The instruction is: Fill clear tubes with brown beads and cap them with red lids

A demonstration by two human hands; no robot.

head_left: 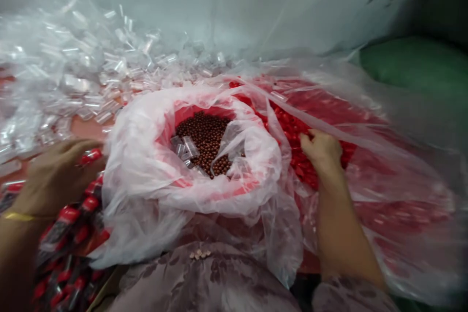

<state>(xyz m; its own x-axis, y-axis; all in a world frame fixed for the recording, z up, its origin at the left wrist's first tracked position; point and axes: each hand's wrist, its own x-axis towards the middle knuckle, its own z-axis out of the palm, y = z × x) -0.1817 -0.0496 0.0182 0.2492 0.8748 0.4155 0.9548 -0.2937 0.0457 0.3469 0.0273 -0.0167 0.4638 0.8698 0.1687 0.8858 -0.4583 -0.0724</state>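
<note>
At the left, my left hand (60,173) is closed around a small clear tube with a red cap (90,156); its body is mostly hidden by the fingers. Below that hand lies a heap of filled, red-capped tubes (66,222). My right hand (323,151) is over a clear bag of loose red caps (302,163), its fingers curled together; what they hold, if anything, is hidden. Between both hands sits a container lined with a white plastic bag (135,156). Inside it are small brown beads (204,139) and a few clear empty tubes (189,147).
A large pile of clear empty tubes (87,78) spreads across the back left. Behind everything stands a pale metal panel (263,9). A green sack (413,68) is at the far right, beside loose clear plastic sheeting (409,165).
</note>
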